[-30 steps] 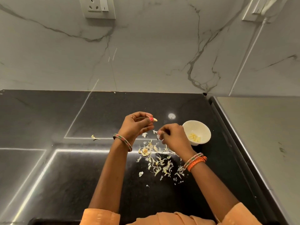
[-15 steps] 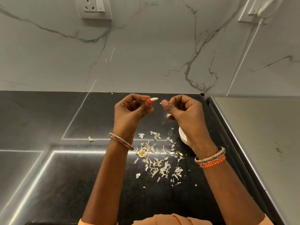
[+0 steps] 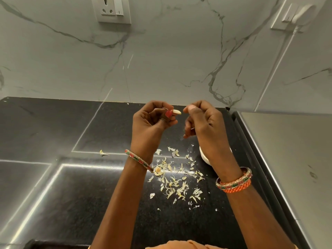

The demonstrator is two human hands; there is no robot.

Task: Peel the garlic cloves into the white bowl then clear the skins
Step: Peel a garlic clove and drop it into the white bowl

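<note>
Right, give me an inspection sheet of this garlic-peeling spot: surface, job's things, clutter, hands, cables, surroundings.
Surface: black speckled countertop, glossy, with bright light reflections.
Job's things: garlic clove pinched at the fingertips of the left hand; white bowl on the counter, mostly hidden behind the right wrist, contents not visible.
Clutter: garlic skins scattered between the forearms; one stray skin apart to the left.
Hands: right hand raised beside the clove, fingers curled; whether it holds anything cannot be told.
Cables: white cord running down the wall from the plug.
Surroundings: marble-patterned wall, wall socket, grey surface at right.
</note>
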